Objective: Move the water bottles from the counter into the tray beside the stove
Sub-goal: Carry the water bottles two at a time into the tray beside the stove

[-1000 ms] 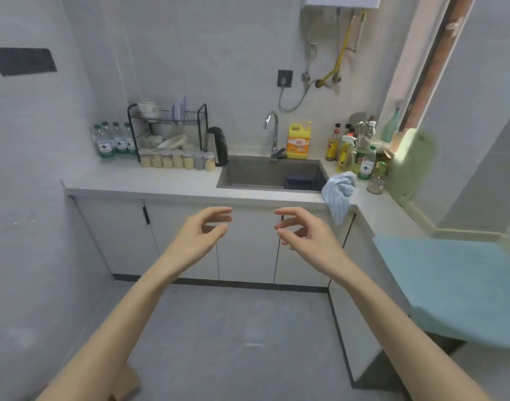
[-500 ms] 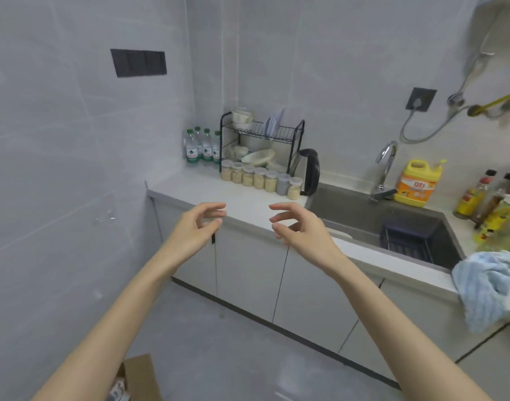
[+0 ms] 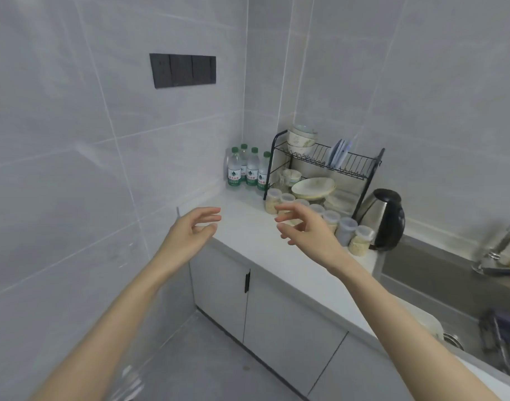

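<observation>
Both arms reached fwd, hands empty. Left hand (image 3: 194, 230) hung over the near end of the counter (image 3: 245, 235), fingers loosely half-curled w/ nothing btwn them. Right hand (image 3: 306, 227) was the same, a relaxed, fairly wide curl in front of the jars (image 3: 346, 230). Prob. pre-shaped for round bottles, one per hand.

The jars stood in a row along the front of the dish rack (image 3: 326, 160), w/ the kettle (image 3: 385, 219) at the sink end.

The water bottles (image 3: 248, 169), four visible, green caps, stood upright, packed tight in the far wall corner just beside the rack, well apart from both hands. None lifted yet. Tray & stove not in view.
</observation>
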### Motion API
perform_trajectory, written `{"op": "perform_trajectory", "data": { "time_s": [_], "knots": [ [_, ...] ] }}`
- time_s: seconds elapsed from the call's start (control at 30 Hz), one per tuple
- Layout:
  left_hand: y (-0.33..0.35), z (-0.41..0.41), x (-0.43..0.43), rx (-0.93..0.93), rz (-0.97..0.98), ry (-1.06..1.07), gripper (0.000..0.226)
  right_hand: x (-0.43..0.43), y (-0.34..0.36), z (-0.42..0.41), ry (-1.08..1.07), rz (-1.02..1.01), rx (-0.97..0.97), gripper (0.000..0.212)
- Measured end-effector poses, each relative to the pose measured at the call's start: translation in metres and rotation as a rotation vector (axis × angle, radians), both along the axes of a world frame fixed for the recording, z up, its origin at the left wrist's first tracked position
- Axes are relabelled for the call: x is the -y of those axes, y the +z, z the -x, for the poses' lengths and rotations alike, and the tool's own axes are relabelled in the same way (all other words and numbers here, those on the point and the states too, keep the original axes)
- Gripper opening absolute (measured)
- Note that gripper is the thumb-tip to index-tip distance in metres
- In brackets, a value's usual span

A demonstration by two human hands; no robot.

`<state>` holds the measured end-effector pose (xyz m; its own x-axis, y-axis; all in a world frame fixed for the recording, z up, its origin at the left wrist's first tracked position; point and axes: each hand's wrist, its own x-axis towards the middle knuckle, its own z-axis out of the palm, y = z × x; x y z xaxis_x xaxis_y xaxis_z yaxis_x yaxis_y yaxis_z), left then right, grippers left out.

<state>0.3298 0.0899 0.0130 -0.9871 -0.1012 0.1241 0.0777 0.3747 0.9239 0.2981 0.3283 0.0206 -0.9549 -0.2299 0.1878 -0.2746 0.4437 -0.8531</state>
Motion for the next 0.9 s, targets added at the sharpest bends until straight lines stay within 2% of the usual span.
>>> {"op": "perform_trajectory", "data": {
  "time_s": [0.43,0.67,0.9],
  "knots": [
    [-0.011,0.255,0.084,0.065,0.044,-0.036,0.036,0.073,-0.013,0.239,-0.085,-0.032,0.013,0.03],
    [-0.046,0.379,0.094,0.16,0.021,-0.026,0.04,0.089,-0.027,0.338,-0.111,-0.025,0.023,0.03],
    [-0.096,0.502,0.079,0.269,-0.014,0.031,0.058,0.089,-0.04,0.438,-0.076,0.0,0.041,0.031]
  ]
}}
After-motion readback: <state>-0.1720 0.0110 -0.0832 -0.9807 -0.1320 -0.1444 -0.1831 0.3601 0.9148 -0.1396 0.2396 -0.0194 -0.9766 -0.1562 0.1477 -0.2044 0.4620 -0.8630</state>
